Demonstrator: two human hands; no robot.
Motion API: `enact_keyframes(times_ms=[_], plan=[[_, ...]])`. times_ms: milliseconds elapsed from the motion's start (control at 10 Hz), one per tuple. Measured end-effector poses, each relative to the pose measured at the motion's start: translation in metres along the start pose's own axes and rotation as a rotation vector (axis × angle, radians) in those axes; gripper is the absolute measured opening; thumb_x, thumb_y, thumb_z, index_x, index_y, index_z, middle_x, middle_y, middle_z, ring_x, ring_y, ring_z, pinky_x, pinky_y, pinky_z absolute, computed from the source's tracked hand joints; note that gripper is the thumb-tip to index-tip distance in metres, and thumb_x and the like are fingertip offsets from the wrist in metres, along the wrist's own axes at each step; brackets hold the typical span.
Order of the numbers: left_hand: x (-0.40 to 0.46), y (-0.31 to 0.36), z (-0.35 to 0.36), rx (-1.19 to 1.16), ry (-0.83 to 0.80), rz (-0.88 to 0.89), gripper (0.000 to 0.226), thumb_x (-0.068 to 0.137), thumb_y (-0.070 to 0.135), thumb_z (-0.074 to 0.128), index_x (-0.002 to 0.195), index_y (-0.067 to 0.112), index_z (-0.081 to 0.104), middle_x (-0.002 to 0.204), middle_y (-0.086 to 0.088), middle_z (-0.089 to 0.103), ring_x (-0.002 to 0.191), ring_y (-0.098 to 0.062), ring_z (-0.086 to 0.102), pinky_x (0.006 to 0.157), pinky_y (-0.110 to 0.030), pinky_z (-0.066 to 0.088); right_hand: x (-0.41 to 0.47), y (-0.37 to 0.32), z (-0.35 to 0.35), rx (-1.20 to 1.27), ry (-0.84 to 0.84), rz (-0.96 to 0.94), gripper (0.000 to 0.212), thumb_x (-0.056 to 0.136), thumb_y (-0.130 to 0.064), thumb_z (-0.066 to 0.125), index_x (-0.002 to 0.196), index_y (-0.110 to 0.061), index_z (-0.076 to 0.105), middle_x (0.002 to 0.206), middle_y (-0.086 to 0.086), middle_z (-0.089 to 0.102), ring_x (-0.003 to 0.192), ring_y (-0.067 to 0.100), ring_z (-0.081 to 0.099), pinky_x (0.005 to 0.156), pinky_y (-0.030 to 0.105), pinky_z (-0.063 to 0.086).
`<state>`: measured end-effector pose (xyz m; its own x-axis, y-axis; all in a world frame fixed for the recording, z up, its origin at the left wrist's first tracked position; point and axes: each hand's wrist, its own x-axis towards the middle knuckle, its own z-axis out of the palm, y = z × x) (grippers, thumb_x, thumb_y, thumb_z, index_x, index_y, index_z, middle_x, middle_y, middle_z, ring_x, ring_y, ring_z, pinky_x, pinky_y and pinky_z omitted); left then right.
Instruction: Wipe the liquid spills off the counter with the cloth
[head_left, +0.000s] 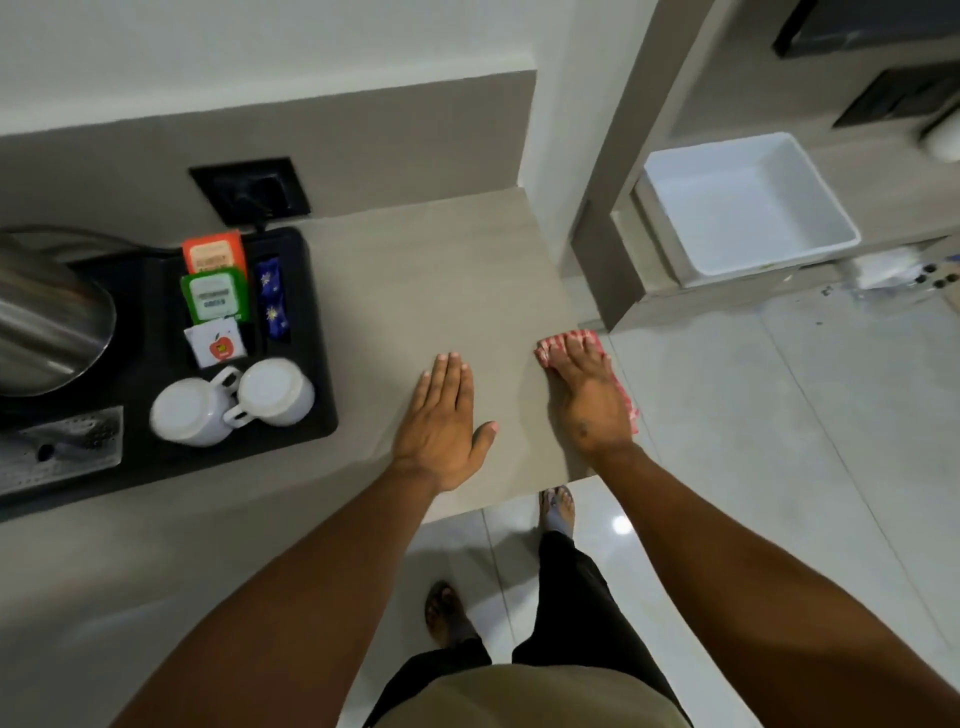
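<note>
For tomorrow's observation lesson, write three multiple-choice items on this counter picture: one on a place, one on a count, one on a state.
1. Where does the red-and-white checked cloth lie?
A. at the right edge of the grey counter
B. on the black tray
C. in the white tub

2. How many white ceramic cups stand on the black plastic tray?
A. one
B. two
C. four

3. How is the left hand?
A. clenched in a fist
B. flat, palm down, holding nothing
C. gripping a cup

Answers: 1 A, the right hand presses it there, part hanging over the edge. 2 B, a pair side by side, upside down. 3 B, fingers spread on bare counter.
</note>
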<state>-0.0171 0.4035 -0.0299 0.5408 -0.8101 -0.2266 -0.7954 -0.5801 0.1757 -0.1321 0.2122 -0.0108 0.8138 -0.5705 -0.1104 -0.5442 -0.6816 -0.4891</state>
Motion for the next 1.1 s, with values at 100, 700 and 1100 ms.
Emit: enact_keyframes(times_ms=[100, 700, 1100], plan=[[0.052, 0.035, -0.021, 0.027, 0.040, 0.051, 0.084, 0.105, 0.056, 0.027, 0.161, -0.001, 0.000, 0.172, -0.021, -0.004, 0.159, -0.033, -0.009, 0.129, -0.047, -0.002, 0.021, 0.017, -0.028, 0.047, 0.113, -0.004, 0.067, 0.094, 0.010, 0.046, 0.152, -0.022, 0.043, 0.167, 0.006, 0.023, 0.158, 0.026, 0.005, 0.129, 0.042, 0.005], [0.344, 0.214, -0.064, -0.077, 0.128, 0.057, 0.087, 0.103, 0.061, 0.027, 0.162, 0.004, -0.002, 0.173, -0.016, -0.002, 0.160, -0.030, -0.005, 0.130, -0.046, 0.000, 0.280, 0.188, -0.145, -0.068, -0.042, 0.267, 0.087, 0.092, -0.064, 0.041, 0.160, -0.019, 0.010, 0.170, 0.002, 0.009, 0.157, 0.025, 0.009, 0.128, 0.044, 0.004], [0.329, 0.195, -0.071, -0.056, 0.141, 0.072, 0.083, 0.105, 0.058, 0.024, 0.162, 0.002, -0.002, 0.173, -0.018, -0.003, 0.160, -0.030, -0.007, 0.130, -0.045, -0.004, 0.268, 0.180, -0.144, -0.282, 0.044, 0.070, 0.083, 0.091, -0.041, 0.067, 0.156, -0.018, 0.021, 0.167, 0.008, 0.021, 0.156, 0.030, 0.015, 0.128, 0.043, 0.014]])
